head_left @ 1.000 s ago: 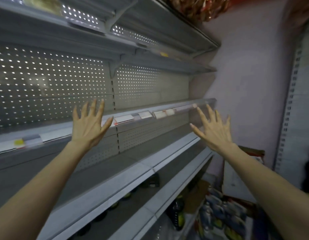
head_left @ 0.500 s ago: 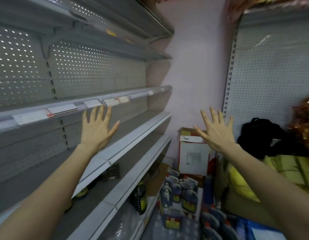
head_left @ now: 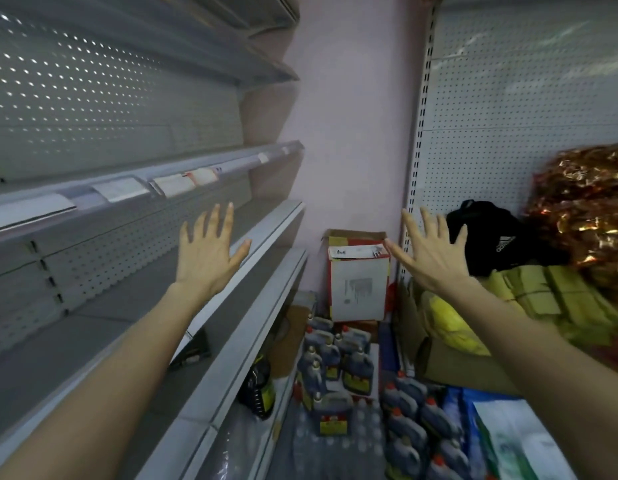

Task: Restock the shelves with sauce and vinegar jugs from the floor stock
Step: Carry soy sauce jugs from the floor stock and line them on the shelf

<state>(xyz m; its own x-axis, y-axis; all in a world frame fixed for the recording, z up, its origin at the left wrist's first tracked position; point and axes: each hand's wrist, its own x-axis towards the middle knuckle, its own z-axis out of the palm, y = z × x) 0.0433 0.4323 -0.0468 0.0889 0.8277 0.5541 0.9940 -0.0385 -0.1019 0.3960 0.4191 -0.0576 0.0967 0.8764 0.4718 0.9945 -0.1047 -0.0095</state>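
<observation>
Head view, restocking at an early stage. The left hand (head_left: 205, 258) and the right hand (head_left: 432, 259) are both raised with fingers straight and spread; neither grips nor touches anything. The left hand hovers in front of the grey metal shelves with perforated back panels (head_left: 93, 327). The upper and middle tiers in view carry no jugs, only paper price tags (head_left: 120, 189) along one front rail. On the lowest tier stands a single dark jug with a yellow-green label (head_left: 257, 386); a smaller dark object above it cannot be identified.

The floor stock, a cluster of dark plastic jugs with red caps and yellow-and-red labels (head_left: 358, 370), sits on the floor between the shelving and the right-hand goods, well below both hands. Behind it stands a white-and-red cardboard box (head_left: 358, 285); to the right lie a black backpack (head_left: 491, 237), a yellow bag (head_left: 453, 327) and a gold foil bundle (head_left: 584, 202).

Judgement: almost all the work remains. No jug is in hand, and the next step calls for reaching down to the floor stock.
</observation>
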